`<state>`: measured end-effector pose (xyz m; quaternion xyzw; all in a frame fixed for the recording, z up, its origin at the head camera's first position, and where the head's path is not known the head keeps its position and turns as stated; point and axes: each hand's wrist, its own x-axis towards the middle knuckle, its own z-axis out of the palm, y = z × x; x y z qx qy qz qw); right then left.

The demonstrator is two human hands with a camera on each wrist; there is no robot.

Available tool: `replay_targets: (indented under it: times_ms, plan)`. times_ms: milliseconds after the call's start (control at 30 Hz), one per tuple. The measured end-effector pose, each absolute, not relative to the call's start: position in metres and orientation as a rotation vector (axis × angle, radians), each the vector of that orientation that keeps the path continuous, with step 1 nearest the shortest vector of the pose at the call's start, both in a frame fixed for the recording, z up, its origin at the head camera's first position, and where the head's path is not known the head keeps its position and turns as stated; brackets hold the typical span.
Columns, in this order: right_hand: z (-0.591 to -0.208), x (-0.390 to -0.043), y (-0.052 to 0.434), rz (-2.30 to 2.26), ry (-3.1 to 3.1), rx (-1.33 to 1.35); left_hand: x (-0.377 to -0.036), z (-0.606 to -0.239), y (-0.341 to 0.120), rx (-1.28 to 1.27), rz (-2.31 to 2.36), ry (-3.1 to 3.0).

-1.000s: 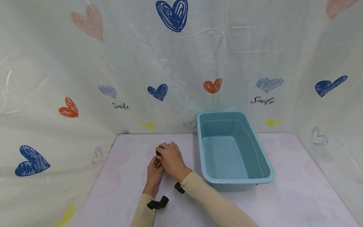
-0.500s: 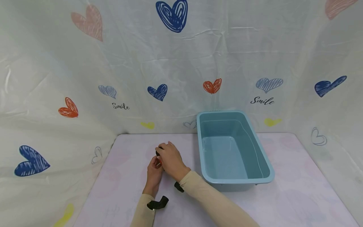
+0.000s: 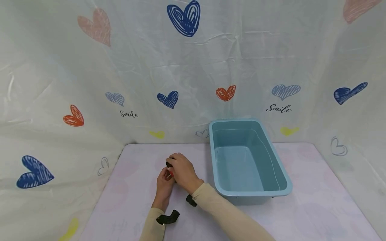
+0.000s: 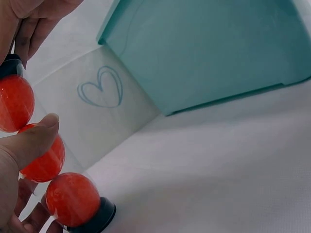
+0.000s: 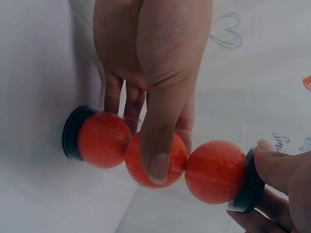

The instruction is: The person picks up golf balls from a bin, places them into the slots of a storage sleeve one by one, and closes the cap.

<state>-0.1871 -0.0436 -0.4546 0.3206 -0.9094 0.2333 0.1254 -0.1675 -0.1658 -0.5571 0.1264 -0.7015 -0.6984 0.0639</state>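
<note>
Both hands hold a clear tube with three orange balls [image 5: 216,172] in a row and a dark cap at each end. My left hand [image 3: 164,187] grips the tube round its middle, its thumb across the middle ball in both wrist views. At the upper end, my right hand [image 3: 186,174] pinches the dark cap [image 5: 252,182] between thumb and fingers. The opposite dark cap [image 4: 95,218] is untouched. From the head view, the hands hide most of the tube; only the upper cap and a bit of red show.
A light blue plastic basin [image 3: 214,167] stands on the table [image 3: 120,194] to the right of the hands, with nothing visible inside. Black devices [image 3: 167,217] sit at both wrists. Behind the table hangs a white sheet [image 3: 193,67] printed with hearts.
The hands stay in nearly the same place on the tube. One raised right finger has come down toward the cap, and slightly more red shows between the hands. The head view has tilted a little.
</note>
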Motion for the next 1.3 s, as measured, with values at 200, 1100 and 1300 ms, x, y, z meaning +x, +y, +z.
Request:
replay_targets:
  times_ms: [200,1100,1300]
  plan:
    - [-0.4526,-0.1889,-0.0431,0.988,-2.708,0.852,-0.1679,-0.5569,-0.1652,0.387,-2.107,-2.135]
    - [-0.4479,-0.1902,-0.0476,1.111,-2.716,0.785,-0.1668,-0.5567,-0.1672,0.347,-2.098,-2.131]
    - [-0.4508,-0.1874,-0.0469,0.902,-2.710,0.797,-0.1674,-0.5575,-0.1673,0.355,-2.106,-2.138]
